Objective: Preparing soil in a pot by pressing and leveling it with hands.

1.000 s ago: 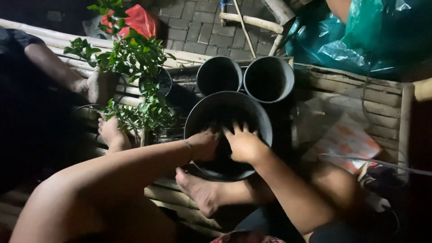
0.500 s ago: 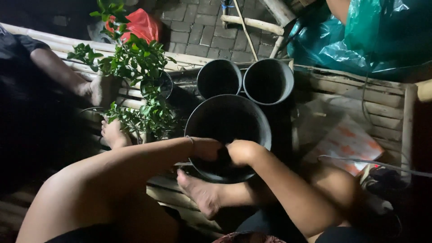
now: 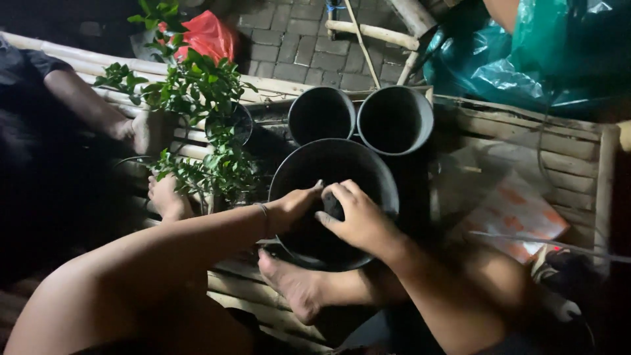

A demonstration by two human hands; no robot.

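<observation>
Black basin (image 3: pixel 374 174): large, round, on the bamboo slat platform (image 3: pixel 526 131) before the person's bare foot (image 3: pixel 289 279). Left hand (image 3: pixel 296 205) and right hand (image 3: pixel 355 213), half a second ago fisted low inside, now raised together, fingers closed on a dark soil clump (image 3: pixel 332 207). Beyond: two empty black pots (image 3: pixel 322 115), leafy potted shrubs (image 3: pixel 197 85), green plastic sheet (image 3: pixel 526 52).

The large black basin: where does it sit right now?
The large black basin sits mid-frame under both hands, just in front of two empty black pots, right of the leafy plants.
</observation>
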